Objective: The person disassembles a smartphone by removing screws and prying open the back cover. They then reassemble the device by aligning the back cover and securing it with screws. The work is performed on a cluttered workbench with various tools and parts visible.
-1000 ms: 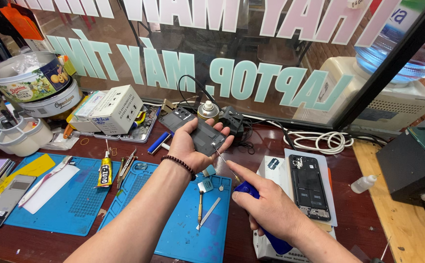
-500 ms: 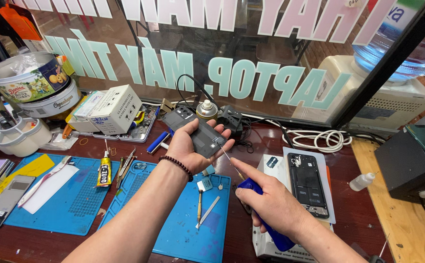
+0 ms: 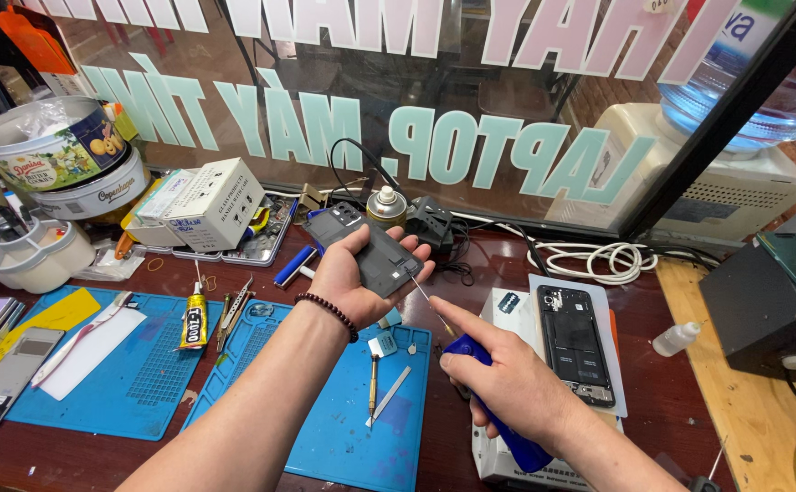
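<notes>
Phone back cover, dark grey with its camera cutout toward the window, sits raised above the worktop in the left hand, fingers curled round its edges. Since a moment ago the right hand, fisted on a blue-handled screwdriver, has moved up and leftward, so the thin shaft's tip now meets the cover's lower right corner instead of hanging below it. That suggests fine work on the cover has begun. An opened phone lies just right, a blue mat beneath.
</notes>
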Demonstrator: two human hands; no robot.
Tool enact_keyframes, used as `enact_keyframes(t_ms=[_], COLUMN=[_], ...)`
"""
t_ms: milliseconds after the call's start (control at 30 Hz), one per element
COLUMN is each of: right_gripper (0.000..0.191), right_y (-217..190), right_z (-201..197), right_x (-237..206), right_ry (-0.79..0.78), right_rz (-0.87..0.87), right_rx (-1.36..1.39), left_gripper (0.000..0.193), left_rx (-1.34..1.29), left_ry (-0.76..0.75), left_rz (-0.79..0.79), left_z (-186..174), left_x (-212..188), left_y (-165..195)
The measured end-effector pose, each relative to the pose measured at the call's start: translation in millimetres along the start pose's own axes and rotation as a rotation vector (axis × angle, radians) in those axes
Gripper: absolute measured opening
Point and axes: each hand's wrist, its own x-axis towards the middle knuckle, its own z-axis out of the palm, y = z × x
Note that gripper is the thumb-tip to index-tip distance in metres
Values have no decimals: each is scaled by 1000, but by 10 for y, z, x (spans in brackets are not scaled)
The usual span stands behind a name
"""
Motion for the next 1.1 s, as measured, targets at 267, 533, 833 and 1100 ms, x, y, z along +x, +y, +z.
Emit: enact_keyframes(t_ms=[267, 533, 833, 1100], right_gripper=[73, 73, 68, 74], right_y=[22, 28, 4, 4], right_z=[-23, -51, -62, -85], right_x=[17, 47, 42, 50], right_ry=[-18, 12, 29, 16], right_rz=[-10, -10, 25, 15], right_rx=[44, 8, 1, 11], left_gripper=[40, 39, 43, 47], left_rx=[-11, -4, 36, 99], left_ry=[-28, -5, -2, -45], left_rz=[-10, -19, -30, -71], left_z=[-39, -81, -60, -88], left_x=[29, 10, 4, -12], left_y=[14, 16, 29, 64])
